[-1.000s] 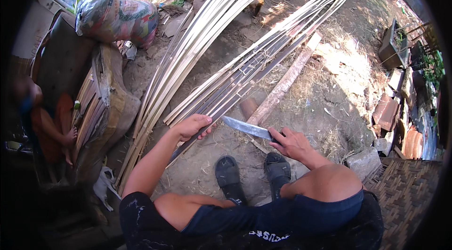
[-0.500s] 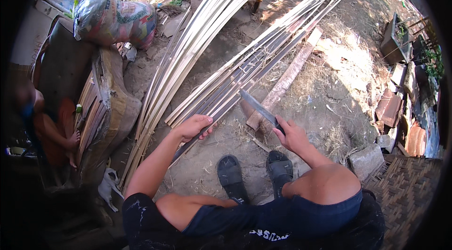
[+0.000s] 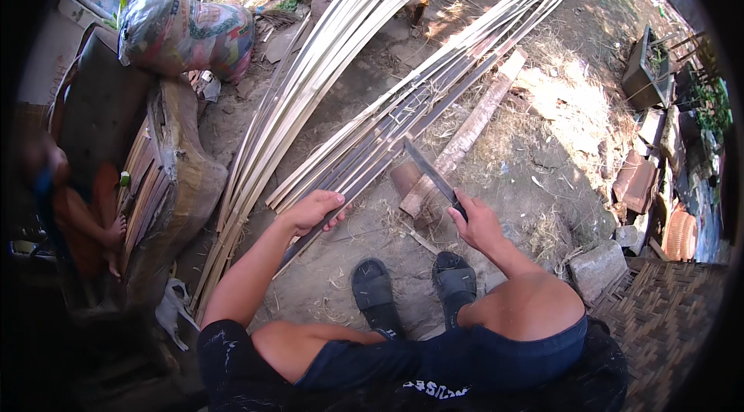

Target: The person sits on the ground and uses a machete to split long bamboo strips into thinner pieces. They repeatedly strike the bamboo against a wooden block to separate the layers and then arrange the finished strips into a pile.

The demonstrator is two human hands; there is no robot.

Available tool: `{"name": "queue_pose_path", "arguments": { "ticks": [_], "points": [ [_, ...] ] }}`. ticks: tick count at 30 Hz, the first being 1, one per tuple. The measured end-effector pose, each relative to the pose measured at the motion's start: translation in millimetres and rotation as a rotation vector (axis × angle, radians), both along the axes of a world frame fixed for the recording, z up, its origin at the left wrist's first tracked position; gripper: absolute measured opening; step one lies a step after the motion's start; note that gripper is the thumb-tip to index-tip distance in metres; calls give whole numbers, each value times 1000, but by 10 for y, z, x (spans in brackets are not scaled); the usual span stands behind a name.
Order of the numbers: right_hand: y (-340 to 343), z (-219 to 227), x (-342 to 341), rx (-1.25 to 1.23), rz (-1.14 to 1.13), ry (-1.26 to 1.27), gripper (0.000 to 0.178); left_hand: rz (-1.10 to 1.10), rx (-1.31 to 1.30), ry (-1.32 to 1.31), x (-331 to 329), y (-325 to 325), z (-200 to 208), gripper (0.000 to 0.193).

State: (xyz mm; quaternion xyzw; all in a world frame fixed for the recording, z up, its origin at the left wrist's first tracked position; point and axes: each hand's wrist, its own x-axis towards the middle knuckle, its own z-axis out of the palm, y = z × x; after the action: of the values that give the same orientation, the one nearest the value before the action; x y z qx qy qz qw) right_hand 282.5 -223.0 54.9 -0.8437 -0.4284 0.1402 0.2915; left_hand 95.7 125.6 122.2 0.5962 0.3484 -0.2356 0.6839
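Observation:
My left hand point(image 3: 314, 213) is closed around a long dark-faced bamboo strip point(image 3: 302, 244), which slants away from me to the upper right. In my right hand point(image 3: 478, 220) is a knife point(image 3: 434, 173) with a long grey blade. The blade points up and left, and its tip lies at or very near the held strip; contact cannot be told. Beyond my hands lies a bundle of pale and dark strips point(image 3: 434, 75) with curled shavings on it. A rough wooden plank point(image 3: 471, 137) rests just beyond the blade.
Longer pale strips point(image 3: 310, 63) lie fanned out at the left. A stuffed sack point(image 3: 186, 32) sits on a worn wooden piece point(image 3: 190, 172). Another person point(image 3: 85, 210) sits at far left, near a cat point(image 3: 172, 311). A stone block point(image 3: 597, 268) and woven mat point(image 3: 666, 319) are at right.
The knife's blade has tilted more upright, its tip shifting a little away from me along the strip. My left hand keeps its grip. The whole view has shifted slightly.

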Motion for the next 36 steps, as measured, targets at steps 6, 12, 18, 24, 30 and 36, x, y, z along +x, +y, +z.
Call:
{"name": "queue_pose_path", "arguments": {
  "ticks": [6,12,18,24,30,36],
  "points": [
    [33,-80,82,9,-89,8,50,32,-17,5,28,-37,6,28],
    [46,-137,76,-30,-122,32,51,-56,71,-4,63,4,-56,24],
    [15,43,-54,-142,232,-35,51,-74,248,-41,37,-116,-19,26],
    [41,-122,159,29,-93,-27,51,-117,263,-61,76,-33,-7,28],
    [67,-300,180,77,-143,-81,52,-137,189,-67,82,21,-8,26],
    [61,-181,37,-50,-53,2,50,-131,176,-73,41,77,15,22]
  ]
}}
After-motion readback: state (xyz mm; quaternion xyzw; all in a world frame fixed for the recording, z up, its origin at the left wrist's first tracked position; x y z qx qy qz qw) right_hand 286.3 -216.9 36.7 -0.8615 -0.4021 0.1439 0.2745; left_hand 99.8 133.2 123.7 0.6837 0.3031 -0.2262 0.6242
